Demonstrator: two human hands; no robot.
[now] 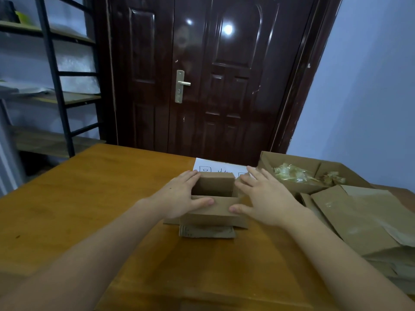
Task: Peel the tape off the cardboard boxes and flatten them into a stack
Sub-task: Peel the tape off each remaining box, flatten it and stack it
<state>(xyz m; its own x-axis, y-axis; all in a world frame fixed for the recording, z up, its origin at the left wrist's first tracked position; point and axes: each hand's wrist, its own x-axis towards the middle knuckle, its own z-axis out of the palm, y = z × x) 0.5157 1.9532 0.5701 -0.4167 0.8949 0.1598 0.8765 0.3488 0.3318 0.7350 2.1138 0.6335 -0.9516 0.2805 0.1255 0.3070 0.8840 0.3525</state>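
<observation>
A small cardboard box (214,199), open-topped, is sitting mid-table (89,198). The left hand (179,196) at nine o'clock and right hand (265,198) at three are bracketing it, fingers straight and spread, thumbs touching the near wall. Flattening probably needs even inward pressure on opposite corners; the stack (359,221) is waiting at three o'clock.

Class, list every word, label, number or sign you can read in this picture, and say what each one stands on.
White sheet of paper on the table, behind the small open box: large hand-drawn characters, partly hidden by the box and hands, not readable.
Small open box, flattened cardboard stack, door: no text visible.
</observation>
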